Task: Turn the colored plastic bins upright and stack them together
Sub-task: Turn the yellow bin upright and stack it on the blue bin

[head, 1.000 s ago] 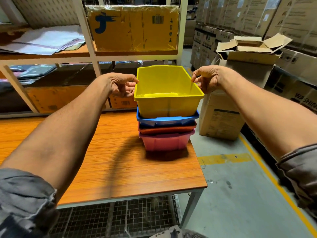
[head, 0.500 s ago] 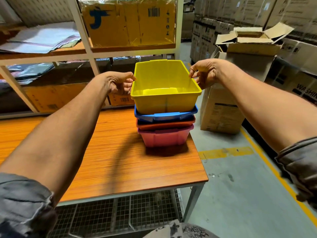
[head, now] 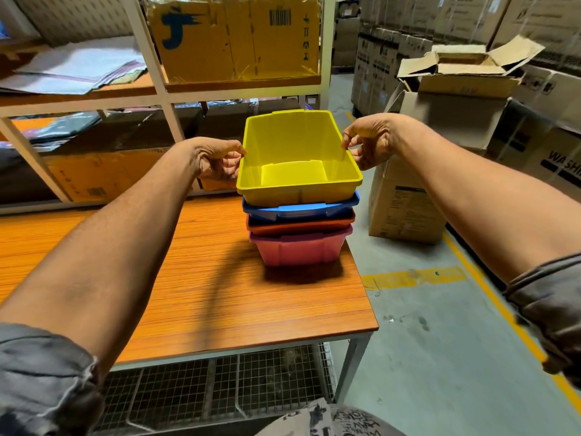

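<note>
An upright yellow bin [head: 298, 191] sits nested on top of a stack of a blue bin [head: 298, 211], an orange bin [head: 298, 226] and a pink bin [head: 298, 250], all upright. The stack stands near the right edge of the wooden table [head: 204, 294]. My left hand [head: 217, 162] pinches the yellow bin's left rim, thumb on top and fingers curled beside the wall. On the other side, my right hand [head: 371, 143] pinches the right rim with thumb and fingertips. The yellow bin is empty inside.
A white shelf rack [head: 163, 89] with cardboard boxes and folded sheets stands behind the table. To the right of the table, on the floor, are a closed cardboard box [head: 405, 199] and an open one [head: 465, 77]. Wire mesh [head: 220, 382] lies under the table.
The yellow bin has come down between my hands and now sits deeper in the blue bin. Both hands stayed on its rim and moved down with it.
</note>
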`<state>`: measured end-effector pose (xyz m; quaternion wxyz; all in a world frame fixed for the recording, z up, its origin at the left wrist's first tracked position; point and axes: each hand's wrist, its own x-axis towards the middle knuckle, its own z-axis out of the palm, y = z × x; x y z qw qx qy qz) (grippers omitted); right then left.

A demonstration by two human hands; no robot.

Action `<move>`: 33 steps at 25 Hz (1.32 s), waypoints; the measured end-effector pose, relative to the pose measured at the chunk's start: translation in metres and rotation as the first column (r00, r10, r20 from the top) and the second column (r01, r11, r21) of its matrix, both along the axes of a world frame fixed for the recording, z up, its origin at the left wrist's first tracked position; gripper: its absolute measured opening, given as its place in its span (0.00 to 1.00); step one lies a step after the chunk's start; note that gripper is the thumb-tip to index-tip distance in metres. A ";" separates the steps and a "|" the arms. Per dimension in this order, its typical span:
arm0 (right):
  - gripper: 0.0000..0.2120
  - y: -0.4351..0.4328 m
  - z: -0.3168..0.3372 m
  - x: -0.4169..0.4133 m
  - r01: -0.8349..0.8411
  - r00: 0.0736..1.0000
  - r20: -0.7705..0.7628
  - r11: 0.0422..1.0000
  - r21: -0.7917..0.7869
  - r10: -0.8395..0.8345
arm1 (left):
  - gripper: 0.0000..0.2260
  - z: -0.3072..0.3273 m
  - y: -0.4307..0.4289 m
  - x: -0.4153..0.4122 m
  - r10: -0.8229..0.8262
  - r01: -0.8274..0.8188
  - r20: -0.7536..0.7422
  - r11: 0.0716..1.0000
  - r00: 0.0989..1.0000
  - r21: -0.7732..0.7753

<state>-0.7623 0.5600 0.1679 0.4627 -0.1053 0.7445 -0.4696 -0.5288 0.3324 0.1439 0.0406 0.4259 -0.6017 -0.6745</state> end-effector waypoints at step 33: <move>0.14 0.039 -0.045 0.051 -0.243 0.469 -0.843 0.880 -0.408 -0.261 | 0.13 -0.035 0.127 0.046 0.174 -0.494 -0.470 0.455 0.866 -0.741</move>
